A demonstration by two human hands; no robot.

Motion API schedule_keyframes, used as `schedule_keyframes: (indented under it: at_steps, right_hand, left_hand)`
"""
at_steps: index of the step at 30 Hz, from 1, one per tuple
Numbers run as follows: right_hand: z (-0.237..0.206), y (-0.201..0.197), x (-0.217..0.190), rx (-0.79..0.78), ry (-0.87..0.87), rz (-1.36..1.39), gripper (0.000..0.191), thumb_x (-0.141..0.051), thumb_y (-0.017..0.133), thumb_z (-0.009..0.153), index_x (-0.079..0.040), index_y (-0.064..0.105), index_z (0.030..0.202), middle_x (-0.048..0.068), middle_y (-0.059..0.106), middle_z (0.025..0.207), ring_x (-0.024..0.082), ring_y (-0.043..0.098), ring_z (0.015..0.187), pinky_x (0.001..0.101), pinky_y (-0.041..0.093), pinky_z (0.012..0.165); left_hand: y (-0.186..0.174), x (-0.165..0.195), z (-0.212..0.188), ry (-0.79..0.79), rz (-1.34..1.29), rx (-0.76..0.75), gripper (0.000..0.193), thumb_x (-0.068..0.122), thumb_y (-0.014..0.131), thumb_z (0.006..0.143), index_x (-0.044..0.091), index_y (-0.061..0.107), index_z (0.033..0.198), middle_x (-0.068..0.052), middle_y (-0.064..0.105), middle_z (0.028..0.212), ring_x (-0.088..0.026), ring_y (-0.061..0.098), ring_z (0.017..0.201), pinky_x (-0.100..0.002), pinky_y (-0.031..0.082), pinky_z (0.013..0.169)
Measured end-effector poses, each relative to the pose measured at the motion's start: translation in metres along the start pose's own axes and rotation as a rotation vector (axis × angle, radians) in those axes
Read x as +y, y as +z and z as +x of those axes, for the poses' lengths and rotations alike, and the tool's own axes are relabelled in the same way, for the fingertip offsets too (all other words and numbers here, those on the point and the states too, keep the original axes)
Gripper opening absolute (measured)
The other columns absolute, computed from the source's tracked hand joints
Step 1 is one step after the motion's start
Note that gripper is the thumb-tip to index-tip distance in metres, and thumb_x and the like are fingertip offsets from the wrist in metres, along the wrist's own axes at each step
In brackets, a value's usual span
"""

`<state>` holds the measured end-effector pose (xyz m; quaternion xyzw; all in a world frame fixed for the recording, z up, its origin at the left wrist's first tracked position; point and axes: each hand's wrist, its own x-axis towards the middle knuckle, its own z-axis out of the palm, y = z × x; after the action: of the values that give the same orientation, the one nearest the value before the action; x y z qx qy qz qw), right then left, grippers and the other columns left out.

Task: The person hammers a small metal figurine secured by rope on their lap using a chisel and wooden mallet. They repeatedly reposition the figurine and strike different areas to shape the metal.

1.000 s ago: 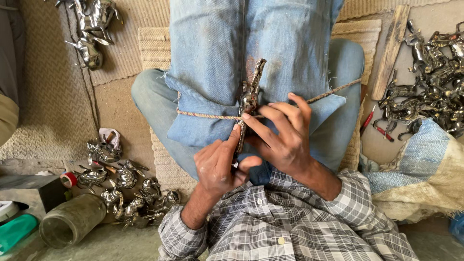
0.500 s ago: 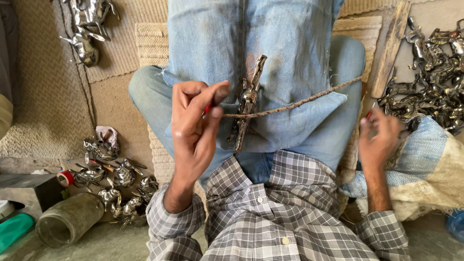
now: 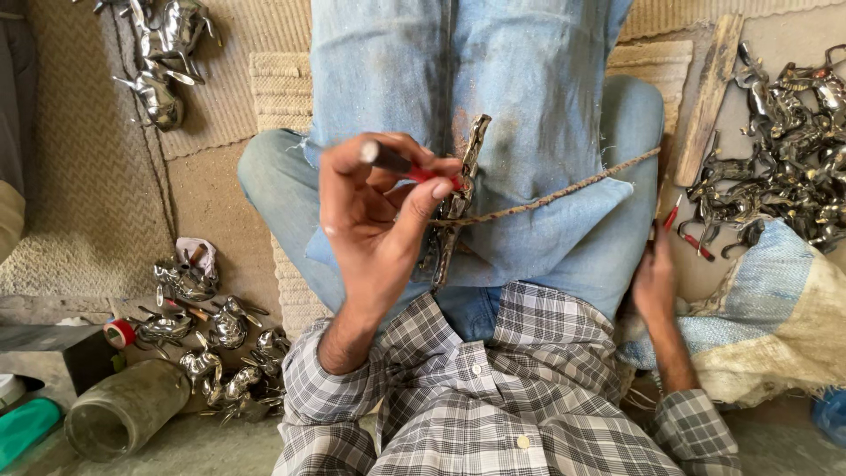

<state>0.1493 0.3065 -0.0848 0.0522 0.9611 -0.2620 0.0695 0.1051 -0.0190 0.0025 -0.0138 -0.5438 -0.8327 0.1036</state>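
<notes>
A slim metal figurine piece (image 3: 456,204) stands upright on my lap against the blue denim, bound by a rough rope (image 3: 564,189) that runs off to the right. My left hand (image 3: 374,234) is raised just left of it and pinches a small red-handled tool (image 3: 407,166), whose tip touches the piece. My right hand (image 3: 654,280) is down on the floor beside my right knee, holding nothing that I can see, with its fingers pointing at two small red-handled tools (image 3: 686,231) lying there.
A heap of dark metal figurines (image 3: 784,159) and a wooden stick (image 3: 708,97) lie at the right, above a woven sack (image 3: 775,308). Shiny figurines (image 3: 211,335), a tape roll (image 3: 119,332) and a jar (image 3: 123,410) lie at the left. More figurines (image 3: 167,62) rest on the mat.
My right hand left the piece, swung out to the right and dropped to the floor. My left hand let go of the piece's base and rose with the red-handled tool.
</notes>
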Motion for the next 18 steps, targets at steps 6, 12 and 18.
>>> schedule_keyframes:
  at_steps: [6, 12, 18]
  right_hand:
    - [0.013, -0.048, 0.007, 0.094, 0.184, 0.809, 0.049, -0.008, 0.044, 0.118, -0.001, 0.038, 0.166, 0.019, 0.06, 0.105, 0.024, 0.063, 0.077, 0.0401, 0.057, 0.065]
    - [0.013, -0.111, -0.025, -0.188, -0.013, 1.176, 0.065, 0.003, 0.063, 0.091, -0.004, 0.038, 0.151, 0.012, 0.065, 0.101, 0.022, 0.071, 0.082, 0.0367, 0.063, 0.072]
    - [0.035, -0.14, -0.07, -0.271, -0.114, 0.608, 0.062, 0.01, 0.07, 0.08, 0.002, 0.041, 0.134, 0.015, 0.064, 0.098, 0.024, 0.071, 0.088, 0.037, 0.06, 0.076]
  left_hand:
    - [0.002, -0.01, -0.006, 0.034, 0.178, -0.004, 0.037, -0.017, 0.067, 0.106, 0.003, 0.051, 0.132, -0.016, 0.061, 0.122, -0.02, 0.069, 0.107, -0.033, 0.064, 0.094]
    - [0.006, -0.014, -0.006, 0.056, 0.257, 0.035, 0.052, -0.015, 0.072, 0.105, 0.004, 0.043, 0.144, -0.012, 0.063, 0.115, -0.013, 0.068, 0.102, -0.029, 0.065, 0.092]
    - [0.008, -0.017, -0.007, 0.128, 0.329, 0.042, 0.06, -0.016, 0.073, 0.103, 0.006, 0.04, 0.149, -0.016, 0.065, 0.118, -0.009, 0.069, 0.092, -0.023, 0.063, 0.081]
